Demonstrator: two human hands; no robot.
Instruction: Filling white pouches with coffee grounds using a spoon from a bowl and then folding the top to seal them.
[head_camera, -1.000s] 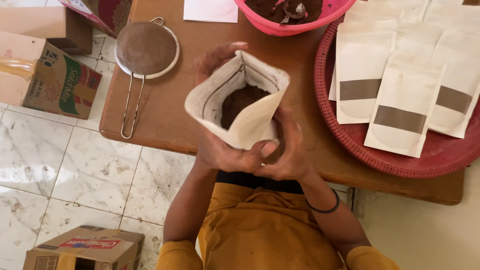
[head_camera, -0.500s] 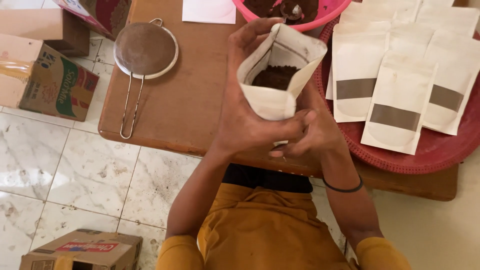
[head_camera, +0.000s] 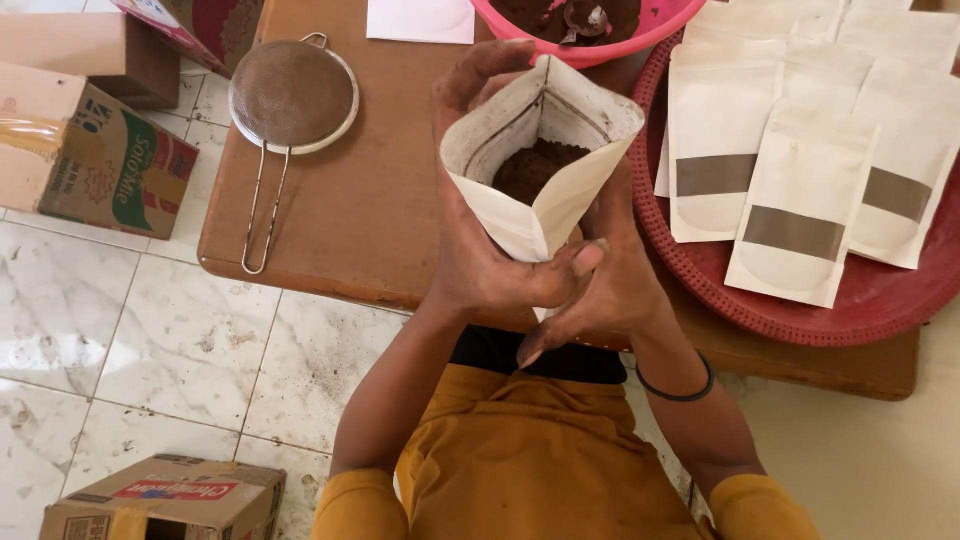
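Paper pouch (head_camera: 540, 170), gripped by both hands (head_camera: 560, 280), hangs over the table edge (head_camera: 300, 280).

An open cream paper pouch (head_camera: 540, 165) of dark brown powder stood between both hands. Flat cream pouches with grey-brown window strips (head_camera: 800, 215) lay overlapping in the red tray (head_camera: 800, 320). Printed cardboard boxes (head_camera: 100, 160) sat on the floor, another (head_camera: 165, 500) at lower left.

Mustard-yellow sleeves, dark top beneath perhaps; thin black band (head_camera: 676, 388) on right wrist.
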